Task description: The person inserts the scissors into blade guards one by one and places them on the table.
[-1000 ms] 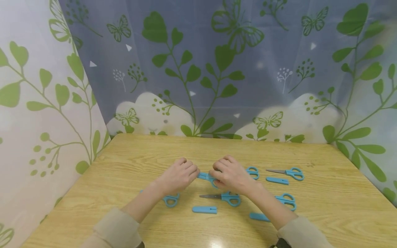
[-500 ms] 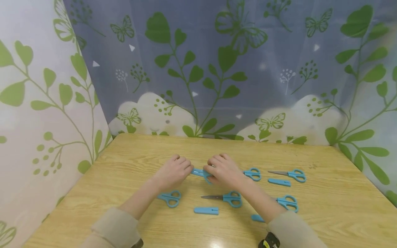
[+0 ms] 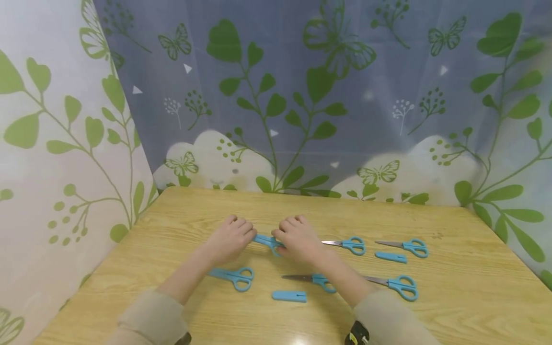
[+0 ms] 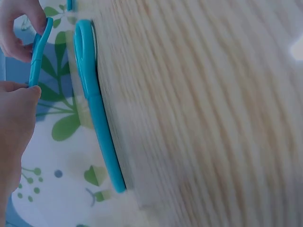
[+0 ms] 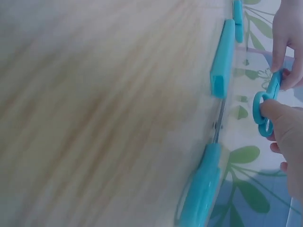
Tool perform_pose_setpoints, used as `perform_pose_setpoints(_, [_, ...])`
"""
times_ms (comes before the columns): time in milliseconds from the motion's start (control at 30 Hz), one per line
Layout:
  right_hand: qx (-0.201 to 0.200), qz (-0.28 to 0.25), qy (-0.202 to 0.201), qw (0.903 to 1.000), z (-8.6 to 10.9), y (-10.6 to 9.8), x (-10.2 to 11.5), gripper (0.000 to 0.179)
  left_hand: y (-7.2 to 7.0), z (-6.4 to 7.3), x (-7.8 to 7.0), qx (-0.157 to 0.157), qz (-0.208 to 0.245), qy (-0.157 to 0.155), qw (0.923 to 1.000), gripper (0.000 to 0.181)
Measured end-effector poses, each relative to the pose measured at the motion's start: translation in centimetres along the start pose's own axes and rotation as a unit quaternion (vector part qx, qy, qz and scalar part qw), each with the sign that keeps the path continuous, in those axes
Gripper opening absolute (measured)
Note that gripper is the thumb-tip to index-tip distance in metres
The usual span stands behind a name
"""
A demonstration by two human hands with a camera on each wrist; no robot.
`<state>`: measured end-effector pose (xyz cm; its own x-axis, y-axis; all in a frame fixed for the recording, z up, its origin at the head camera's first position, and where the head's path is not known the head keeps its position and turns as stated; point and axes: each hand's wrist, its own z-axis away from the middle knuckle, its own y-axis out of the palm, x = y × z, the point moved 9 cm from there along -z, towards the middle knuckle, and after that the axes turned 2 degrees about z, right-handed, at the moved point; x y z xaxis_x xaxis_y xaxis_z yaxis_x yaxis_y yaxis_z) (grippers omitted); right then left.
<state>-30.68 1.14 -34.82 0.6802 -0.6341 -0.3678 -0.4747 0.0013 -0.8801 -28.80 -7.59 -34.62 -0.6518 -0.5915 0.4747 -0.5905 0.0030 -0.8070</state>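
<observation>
Both hands hold one pair of blue-handled scissors [image 3: 265,240] above the table, its blades inside a blue sheath. My left hand [image 3: 230,240] pinches the sheath's tip end, with the thumb on it in the left wrist view. At the other end my right hand [image 3: 298,239] grips the handle loops, the thumb at a loop in the right wrist view. Beneath my left forearm lies a sheathed pair of scissors [image 3: 239,278]. Bare-bladed scissors [image 3: 318,280] lie in front of my right hand, partly hidden by the forearm, with a loose sheath [image 3: 289,296] nearer me.
To the right on the wooden table [image 3: 189,206] lie more unsheathed pairs: scissors [image 3: 352,245], scissors [image 3: 416,247] and scissors [image 3: 403,286]. A loose blue sheath [image 3: 390,257] sits by the far-right pair. A leaf-patterned cloth [image 3: 276,96] hangs behind the table.
Both hands have moved left together, carrying the sheathed scissors. The blades of the scissors right of my right hand have come into view, while my right forearm now covers the front-right sheath.
</observation>
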Motion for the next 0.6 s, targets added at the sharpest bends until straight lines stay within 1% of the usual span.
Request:
perform_pose_setpoints(167, [0.064, 0.006, 0.009, 0.9979, -1.3, 1.3, 0.8, 0.038, 0.7, 0.7, 0.5, 0.016, -0.004, 0.001, 0.9999, 0.013])
perform_pose_setpoints(333, [0.101, 0.006, 0.013, 0.9948, -2.6, 2.1, 1.7, 0.040, 1.6, 1.5, 1.2, 0.041, -0.003, -0.008, 0.9991, 0.009])
perform_pose_setpoints(467, [0.116, 0.000, 0.012, 0.9932, -3.2, 2.7, 2.4, 0.041, 2.1, 2.2, 1.6, 0.053, -0.003, -0.010, 0.9985, 0.007])
perform_pose_setpoints(600, [0.112, -0.002, 0.009, 0.9936, -3.7, 3.1, 3.0, 0.039, 2.4, 2.7, 1.9, 0.063, -0.004, -0.012, 0.9979, 0.008])
